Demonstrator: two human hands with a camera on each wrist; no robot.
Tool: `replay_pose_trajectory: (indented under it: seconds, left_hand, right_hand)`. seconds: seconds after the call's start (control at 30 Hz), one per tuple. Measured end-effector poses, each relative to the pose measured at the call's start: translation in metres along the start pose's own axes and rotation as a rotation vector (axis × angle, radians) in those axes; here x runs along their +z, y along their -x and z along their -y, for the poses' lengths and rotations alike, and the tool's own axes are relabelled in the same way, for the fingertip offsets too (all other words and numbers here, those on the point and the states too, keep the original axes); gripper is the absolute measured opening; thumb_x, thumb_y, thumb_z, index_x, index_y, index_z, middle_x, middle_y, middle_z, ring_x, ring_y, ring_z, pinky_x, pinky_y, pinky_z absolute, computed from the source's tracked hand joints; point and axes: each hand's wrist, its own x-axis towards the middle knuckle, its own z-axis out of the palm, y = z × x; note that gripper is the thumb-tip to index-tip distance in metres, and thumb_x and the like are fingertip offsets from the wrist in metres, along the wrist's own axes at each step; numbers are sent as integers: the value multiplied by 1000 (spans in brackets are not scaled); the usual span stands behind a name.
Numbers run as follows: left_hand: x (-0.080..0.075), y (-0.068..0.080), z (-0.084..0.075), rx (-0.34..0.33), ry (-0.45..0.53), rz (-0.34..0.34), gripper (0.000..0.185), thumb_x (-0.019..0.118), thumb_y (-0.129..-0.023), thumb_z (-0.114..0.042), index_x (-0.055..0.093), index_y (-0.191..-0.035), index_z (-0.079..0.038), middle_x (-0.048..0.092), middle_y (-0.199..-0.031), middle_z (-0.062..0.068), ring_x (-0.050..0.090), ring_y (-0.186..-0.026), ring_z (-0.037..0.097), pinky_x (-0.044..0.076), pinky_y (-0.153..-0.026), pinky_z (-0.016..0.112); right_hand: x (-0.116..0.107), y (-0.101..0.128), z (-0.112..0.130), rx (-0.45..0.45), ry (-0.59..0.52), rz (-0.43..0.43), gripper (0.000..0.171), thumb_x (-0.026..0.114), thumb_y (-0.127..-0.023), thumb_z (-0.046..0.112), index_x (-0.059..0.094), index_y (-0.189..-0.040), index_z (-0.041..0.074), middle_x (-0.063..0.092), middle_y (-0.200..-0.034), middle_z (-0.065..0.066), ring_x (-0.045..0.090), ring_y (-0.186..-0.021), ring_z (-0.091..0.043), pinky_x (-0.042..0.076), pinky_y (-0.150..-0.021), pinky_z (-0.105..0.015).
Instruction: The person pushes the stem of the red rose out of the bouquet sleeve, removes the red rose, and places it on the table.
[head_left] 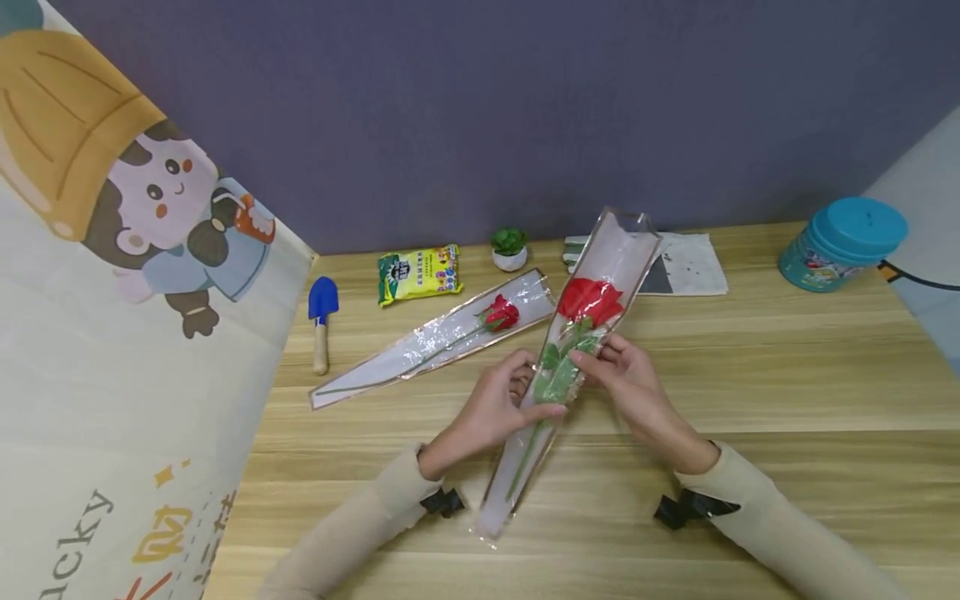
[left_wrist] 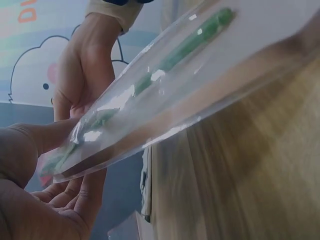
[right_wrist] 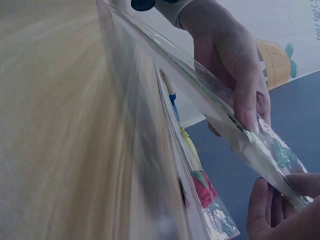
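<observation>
Hands meet at the middle of the sleeved rose (head_left: 572, 350), which we hold lifted off the bench (head_left: 787, 375), its bloom end tilted up and away, its narrow tail pointing back toward us, low over the wood. Left hand (head_left: 498, 406) pinches the clear sleeve from the left edge, thumb on top over the leaves; right hand (head_left: 626, 375) closes on the opposite edge at about the same height — both grips are narrow and holding film, not stem. The left wrist view shows the green stem (left_wrist: 187, 47) running free inside the wrap, untouched by the fingers. Our judgement: to work this sleeve well, keep the pinches light and on the film edges, so that leaves are not creased, and keep the tail from dragging. Relative to the grip, the bloom sits well above both hands and the stem's lower end well below them; the leaves lie right between the thumbs. A second sleeved rose (head_left: 442, 337) lies flat on the bench to the left, apart from the hands.
</observation>
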Motion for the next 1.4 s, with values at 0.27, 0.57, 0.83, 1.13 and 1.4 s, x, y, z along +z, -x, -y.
replay_pose_trajectory:
  seconds: [0.27, 0.57, 0.83, 1.13, 1.4]
  left_hand:
    - [8, 8, 3, -42, 64, 43, 76, 87, -84, -13, 46, -148, -13, 77, -121, 13, 76, -92, 15, 65, -76, 27]
    - [19, 17, 8, -78, 128, 85, 87, 85, -83, -3, 37, -155, -13, 77, -111, 19, 68, -79, 3, 64, -74, 23]
    - [24, 19, 7, -110, 223, 109, 91, 84, -82, -1, 35, -158, -16, 74, -118, 21, 68, -82, 3, 64, -74, 24]
    - [26, 20, 6, -112, 283, 99, 92, 79, -85, 5, 33, -159, -24, 72, -123, 22, 70, -90, 6, 66, -74, 26]
    - [28, 20, 6, -94, 280, 77, 91, 76, -86, 9, 33, -159, -26, 71, -127, 21, 72, -100, 15, 66, -77, 27]
  right_hand:
    - [-10, -12, 7, -137, -65, -52, 40, 67, -100, 7, 54, -138, 9, 75, -105, 17, 71, -93, -2, 63, -80, -19]
    - [-27, -19, 22, -193, -60, -113, 34, 70, -98, 7, 57, -127, 18, 75, -106, 16, 72, -91, -3, 64, -76, -19]
    - [-34, -27, 30, -245, -124, -128, 32, 70, -95, -1, 58, -119, 17, 77, -102, 13, 74, -84, -1, 64, -73, -18]
    - [-36, -31, 37, -223, -146, -148, 36, 73, -93, 0, 59, -122, 17, 77, -103, 10, 75, -83, -3, 65, -71, -21]
    - [-32, -32, 38, -212, -135, -156, 34, 73, -95, 4, 58, -122, 18, 75, -104, 9, 74, -82, -3, 64, -69, -20]
